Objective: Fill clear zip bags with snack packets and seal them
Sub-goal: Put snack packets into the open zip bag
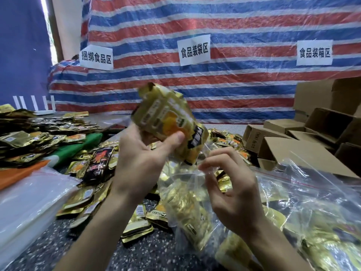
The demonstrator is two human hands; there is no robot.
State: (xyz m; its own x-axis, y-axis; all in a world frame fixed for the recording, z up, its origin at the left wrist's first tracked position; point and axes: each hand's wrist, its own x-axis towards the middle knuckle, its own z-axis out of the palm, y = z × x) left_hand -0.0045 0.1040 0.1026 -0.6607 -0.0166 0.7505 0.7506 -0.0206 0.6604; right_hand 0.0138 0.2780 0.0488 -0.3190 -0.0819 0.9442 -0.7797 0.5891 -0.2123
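Left hand [140, 161] grips gold snack packets [166, 118], raised just above mouth of clear zip bag [187, 202]. Right hand [234, 194] pinches bag's rim. Bag, partly filled, hangs over bench [136, 255] near front edge. Cardboard boxes [304, 137] at far right corner.

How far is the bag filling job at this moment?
Done: filled bags lie at the right. In hand: the left hand holds gold packets over an open bag, already partly filled, whose rim the right hand pinches. Left: sealing this bag, and many loose packets and empty bags wait.
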